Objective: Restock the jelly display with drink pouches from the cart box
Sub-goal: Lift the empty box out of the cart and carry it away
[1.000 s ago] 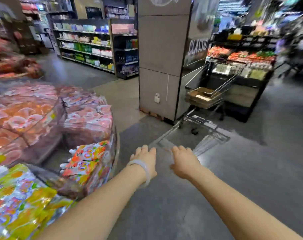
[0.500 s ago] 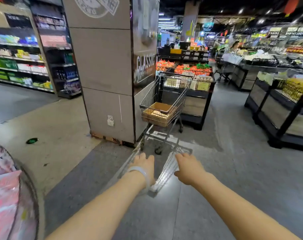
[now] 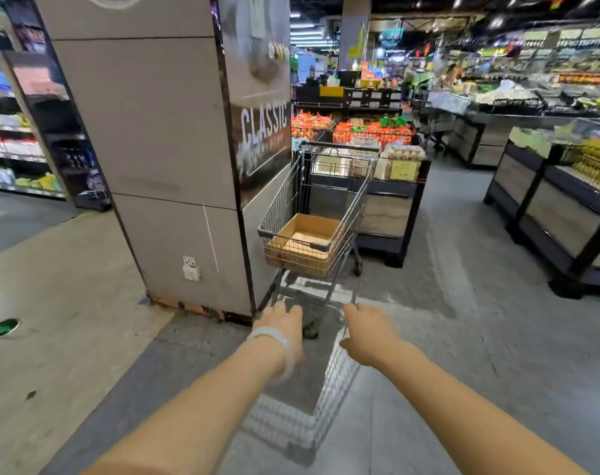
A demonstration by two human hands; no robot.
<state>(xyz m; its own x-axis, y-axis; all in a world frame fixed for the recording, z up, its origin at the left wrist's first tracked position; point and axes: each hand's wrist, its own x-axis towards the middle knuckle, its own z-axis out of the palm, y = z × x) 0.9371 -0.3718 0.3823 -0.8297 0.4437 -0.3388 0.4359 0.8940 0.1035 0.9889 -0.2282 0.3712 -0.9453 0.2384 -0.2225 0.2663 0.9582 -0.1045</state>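
Drink pouches cannot be seen; the cart box [image 3: 305, 242] sits in the basket of the shopping cart [image 3: 329, 214] beside the pillar [image 3: 147, 149], and its visible floor looks bare. Both arms reach toward the cart; the left hand [image 3: 283, 323] and right hand [image 3: 367, 332] hold nothing, fingers loosely extended. Restocking looks nearly finished or paused, since no jelly display is in view; I cannot tell which.
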